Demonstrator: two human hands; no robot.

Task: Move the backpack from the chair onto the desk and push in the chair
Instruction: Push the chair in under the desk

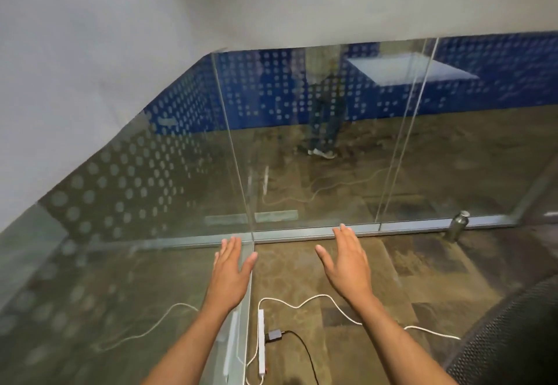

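My left hand and my right hand are held out flat in front of me, palms down, fingers apart, holding nothing. They hover above the carpet in front of a glass corner. At the bottom right a piece of black mesh shows, probably the chair's backrest. No backpack and no desk are in view.
Glass partition walls with frosted dots meet at a corner straight ahead. A white power strip with a black plug and white cable lies on the carpet below my hands. A steel bottle stands by the glass at right. A person's legs show in the glass.
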